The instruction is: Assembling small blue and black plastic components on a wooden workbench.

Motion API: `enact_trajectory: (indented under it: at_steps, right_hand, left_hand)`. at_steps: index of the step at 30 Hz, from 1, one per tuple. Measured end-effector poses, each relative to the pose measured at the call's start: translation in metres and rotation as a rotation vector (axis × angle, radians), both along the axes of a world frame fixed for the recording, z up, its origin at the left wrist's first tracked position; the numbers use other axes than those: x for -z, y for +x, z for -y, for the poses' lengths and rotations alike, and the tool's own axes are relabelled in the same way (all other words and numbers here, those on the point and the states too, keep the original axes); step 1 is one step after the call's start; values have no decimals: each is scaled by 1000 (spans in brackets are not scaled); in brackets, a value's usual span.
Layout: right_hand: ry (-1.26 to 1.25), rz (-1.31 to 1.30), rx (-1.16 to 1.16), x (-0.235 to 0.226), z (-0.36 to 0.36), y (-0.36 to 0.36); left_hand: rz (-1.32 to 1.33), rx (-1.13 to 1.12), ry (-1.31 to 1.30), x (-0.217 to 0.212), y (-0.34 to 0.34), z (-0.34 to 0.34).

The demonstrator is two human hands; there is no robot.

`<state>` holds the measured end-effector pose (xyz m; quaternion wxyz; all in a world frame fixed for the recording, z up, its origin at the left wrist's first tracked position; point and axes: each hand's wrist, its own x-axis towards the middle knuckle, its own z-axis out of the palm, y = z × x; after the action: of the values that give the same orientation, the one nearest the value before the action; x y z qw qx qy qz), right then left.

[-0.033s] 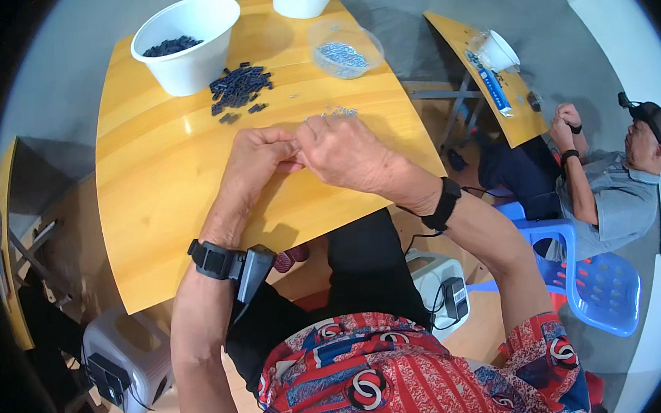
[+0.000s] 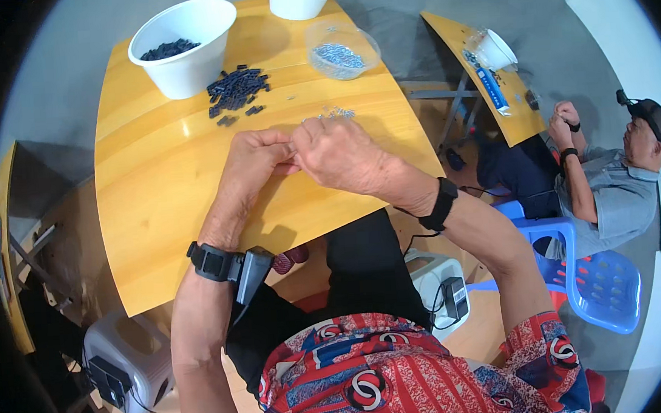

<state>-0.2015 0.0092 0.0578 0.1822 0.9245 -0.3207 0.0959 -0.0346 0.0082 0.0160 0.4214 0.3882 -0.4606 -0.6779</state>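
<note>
My left hand (image 2: 251, 166) and my right hand (image 2: 340, 151) meet over the table, fingertips pinched together. Whatever lies between their fingers is too small and too covered to make out. Just beyond my right hand lie several small silvery metal pieces (image 2: 338, 113), which look like screws. Farther off, to the left, is a loose pile of small black blocks (image 2: 236, 89), with a few strays at its near side. A clear plastic tub (image 2: 367, 50) holds more of the silvery pieces (image 2: 339, 55).
A large white bowl (image 2: 190, 75) with black pieces stands on the yellow wooden table (image 2: 169, 171) at the far left. Another white container (image 2: 301, 2) is at the far edge. To the right, a co-worker (image 2: 609, 189) sits at a second table (image 2: 518, 123), beside a blue plastic chair (image 2: 608, 288).
</note>
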Motion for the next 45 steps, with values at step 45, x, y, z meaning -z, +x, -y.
enact_trajectory:
  at_steps: [45]
  right_hand:
    - [197, 500, 114, 18, -11, -9]
  left_hand:
    - [17, 20, 1, 3, 0, 3]
